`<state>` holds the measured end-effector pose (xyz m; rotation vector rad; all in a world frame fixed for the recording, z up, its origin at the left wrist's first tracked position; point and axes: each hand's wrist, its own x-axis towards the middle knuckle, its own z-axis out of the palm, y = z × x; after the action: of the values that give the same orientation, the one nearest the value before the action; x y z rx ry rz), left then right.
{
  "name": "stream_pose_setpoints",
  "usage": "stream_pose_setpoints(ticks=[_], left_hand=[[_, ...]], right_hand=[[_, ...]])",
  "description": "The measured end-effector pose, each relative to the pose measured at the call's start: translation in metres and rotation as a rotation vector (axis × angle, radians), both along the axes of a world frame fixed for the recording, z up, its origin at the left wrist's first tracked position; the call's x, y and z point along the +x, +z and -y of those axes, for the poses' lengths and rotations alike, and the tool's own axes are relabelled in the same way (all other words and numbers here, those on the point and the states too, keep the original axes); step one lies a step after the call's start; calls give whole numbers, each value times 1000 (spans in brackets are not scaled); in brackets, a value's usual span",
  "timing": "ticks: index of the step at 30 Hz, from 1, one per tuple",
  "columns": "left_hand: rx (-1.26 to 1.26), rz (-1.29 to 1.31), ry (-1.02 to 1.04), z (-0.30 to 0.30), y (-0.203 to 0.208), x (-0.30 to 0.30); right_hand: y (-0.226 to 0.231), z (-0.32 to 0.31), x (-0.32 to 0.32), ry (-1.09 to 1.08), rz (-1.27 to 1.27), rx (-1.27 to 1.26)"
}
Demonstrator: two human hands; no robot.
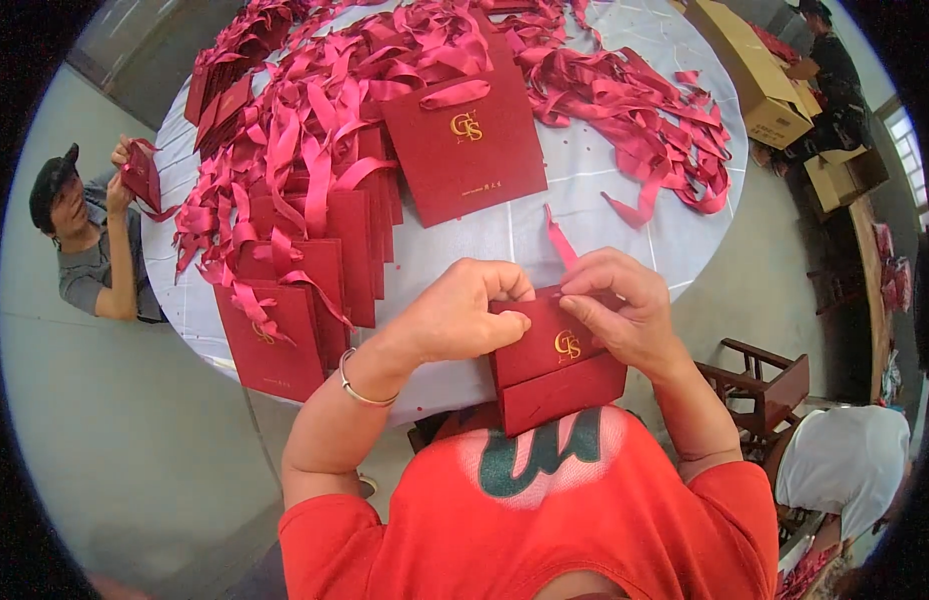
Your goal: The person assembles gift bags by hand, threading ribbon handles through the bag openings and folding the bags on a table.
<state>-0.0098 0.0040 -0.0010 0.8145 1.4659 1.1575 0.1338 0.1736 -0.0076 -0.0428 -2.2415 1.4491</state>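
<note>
A dark red paper gift bag (563,385) with gold lettering is tilted against my front at the table's near edge. My left hand (470,312) is closed on the bag's upper left edge, thumb on the front and fingers curled over the rim. At the upper right rim, my right hand (625,312) pinches with thumb and forefinger. From beside those fingertips a pink ribbon (559,238) sticks up and away onto the white cloth. Its lower end is hidden by the fingers. Just beyond my hands lies a larger flat red bag (470,150) with a ribbon handle.
Rows of finished-looking red bags (330,245) with pink ribbons stand on the left of the round white-clothed table (695,255). Loose ribbons (635,110) heap at the far right. Another person (95,235) holds a bag at left. Cardboard boxes (760,90) and a wooden chair (760,385) stand right.
</note>
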Motion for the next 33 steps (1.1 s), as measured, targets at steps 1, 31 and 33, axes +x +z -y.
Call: stream_pose_setpoints(ticks=[1,31,33], left_hand=[[23,22,-1,-1,-1,1],[80,26,100,-3,-5,13],[68,-51,110,-3,-5,15]], right_hand=[[-1,0,0,-3,-1,0],[0,-2,-3,78,-77,86],[1,-1,-3,56,-74,111]])
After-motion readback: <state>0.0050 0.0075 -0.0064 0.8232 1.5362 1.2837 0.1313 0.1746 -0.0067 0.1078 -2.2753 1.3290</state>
